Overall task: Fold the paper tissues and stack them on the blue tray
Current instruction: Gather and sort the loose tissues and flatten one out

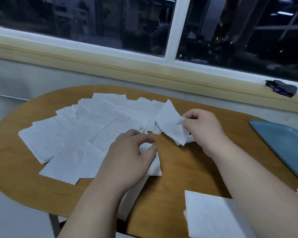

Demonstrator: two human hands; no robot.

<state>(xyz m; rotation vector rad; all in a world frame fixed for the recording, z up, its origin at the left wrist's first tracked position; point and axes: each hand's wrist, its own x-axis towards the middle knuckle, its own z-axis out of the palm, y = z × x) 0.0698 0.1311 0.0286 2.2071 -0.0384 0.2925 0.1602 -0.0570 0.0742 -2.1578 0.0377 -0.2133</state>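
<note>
White paper tissues [79,127] lie fanned over the centre-left of the wooden table [175,169]. The right hand [201,127] pinches a raised tissue [170,121] by its edge. The left hand [127,160] pinches a second tissue [154,167] at the centre. The blue tray [286,146] sits at the right edge of the frame, well apart.

Bare left hand [127,158], bare right hand [202,129], 2 bare forearms [96,203]

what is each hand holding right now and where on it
Right hand pinches a raised tissue at its right edge; left hand pinches a second tissue at its upper end.
</note>
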